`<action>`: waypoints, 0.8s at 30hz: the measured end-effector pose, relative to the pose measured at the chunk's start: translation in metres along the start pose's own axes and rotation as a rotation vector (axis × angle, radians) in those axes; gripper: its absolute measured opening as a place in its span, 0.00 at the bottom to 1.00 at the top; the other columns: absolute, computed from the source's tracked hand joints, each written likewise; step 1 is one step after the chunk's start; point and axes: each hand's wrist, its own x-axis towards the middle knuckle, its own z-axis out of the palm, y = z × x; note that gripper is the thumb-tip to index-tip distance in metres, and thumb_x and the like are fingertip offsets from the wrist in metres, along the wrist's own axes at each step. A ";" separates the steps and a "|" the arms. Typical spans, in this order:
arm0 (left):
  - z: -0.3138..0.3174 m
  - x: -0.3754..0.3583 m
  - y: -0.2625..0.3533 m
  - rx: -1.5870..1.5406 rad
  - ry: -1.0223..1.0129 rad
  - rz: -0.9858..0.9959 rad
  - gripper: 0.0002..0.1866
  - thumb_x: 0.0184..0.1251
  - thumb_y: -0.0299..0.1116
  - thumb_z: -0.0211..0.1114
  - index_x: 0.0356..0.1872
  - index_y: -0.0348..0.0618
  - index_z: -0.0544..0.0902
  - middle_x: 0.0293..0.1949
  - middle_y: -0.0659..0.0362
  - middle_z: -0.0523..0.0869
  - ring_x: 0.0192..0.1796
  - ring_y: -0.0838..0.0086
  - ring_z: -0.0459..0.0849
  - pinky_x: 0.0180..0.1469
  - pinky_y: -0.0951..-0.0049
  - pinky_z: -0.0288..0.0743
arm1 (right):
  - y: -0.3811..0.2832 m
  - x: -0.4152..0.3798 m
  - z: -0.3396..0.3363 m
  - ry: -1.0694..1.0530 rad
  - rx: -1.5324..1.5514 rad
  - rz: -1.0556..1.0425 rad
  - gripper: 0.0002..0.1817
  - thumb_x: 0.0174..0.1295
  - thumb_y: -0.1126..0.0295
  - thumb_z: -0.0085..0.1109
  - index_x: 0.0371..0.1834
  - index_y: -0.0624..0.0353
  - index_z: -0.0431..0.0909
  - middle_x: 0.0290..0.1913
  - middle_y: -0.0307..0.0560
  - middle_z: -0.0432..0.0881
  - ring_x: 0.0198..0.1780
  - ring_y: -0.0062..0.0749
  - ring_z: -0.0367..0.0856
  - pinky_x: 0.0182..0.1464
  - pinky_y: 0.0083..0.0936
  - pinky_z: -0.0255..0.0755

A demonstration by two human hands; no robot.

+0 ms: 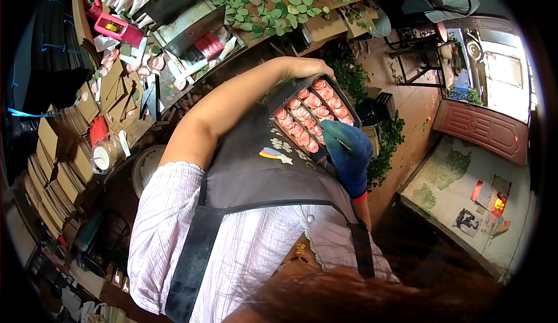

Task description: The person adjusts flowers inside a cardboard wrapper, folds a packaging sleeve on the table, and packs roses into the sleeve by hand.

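Note:
A dark box [278, 126] of pink roses [313, 101] is tilted against the front of a grey apron. The flowers stand in rows between dark dividers. My bare left hand [314, 67] curls around the box's far edge and holds it; its fingertips are hidden behind the box. Over the box's near right part is my right hand [347, 144], in a blue-green glove, with its fingers closed together beside the roses. Something thin and dark shows at those fingers, too small to name.
Green leaves [273, 9] cover the bench at the top. Pink ribbon spool [209, 45], pink tape dispenser [119, 29] and folded cardboard [58, 177] are at the left. Foliage [386, 154] stands on the floor at the right. Another person [450, 0] is at the top right.

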 end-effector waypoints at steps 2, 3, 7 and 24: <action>0.001 -0.002 0.001 -0.023 0.000 0.001 0.25 0.71 0.43 0.51 0.50 0.31 0.86 0.45 0.59 0.89 0.46 0.75 0.83 0.57 0.72 0.73 | -0.001 0.001 0.001 0.012 0.006 -0.005 0.11 0.55 0.74 0.72 0.42 0.55 0.88 0.46 0.44 0.90 0.44 0.37 0.89 0.47 0.30 0.80; 0.001 -0.003 0.001 -0.024 -0.001 0.006 0.25 0.71 0.42 0.51 0.50 0.31 0.86 0.45 0.59 0.89 0.46 0.75 0.83 0.57 0.73 0.73 | -0.002 0.001 0.001 0.008 0.006 0.000 0.11 0.55 0.75 0.72 0.42 0.55 0.88 0.46 0.44 0.90 0.44 0.37 0.89 0.47 0.29 0.80; 0.002 -0.005 0.001 -0.029 -0.003 0.013 0.24 0.70 0.42 0.51 0.50 0.32 0.87 0.44 0.59 0.89 0.45 0.75 0.83 0.55 0.73 0.74 | 0.000 0.001 0.001 0.000 0.036 0.013 0.11 0.55 0.75 0.72 0.42 0.55 0.88 0.45 0.44 0.90 0.44 0.37 0.89 0.47 0.29 0.80; -0.002 -0.008 0.002 0.034 -0.042 0.044 0.25 0.72 0.46 0.53 0.50 0.34 0.88 0.42 0.60 0.90 0.45 0.76 0.83 0.55 0.73 0.74 | -0.004 -0.010 -0.007 0.290 0.392 0.253 0.09 0.66 0.73 0.63 0.45 0.67 0.85 0.42 0.51 0.89 0.42 0.34 0.88 0.47 0.28 0.81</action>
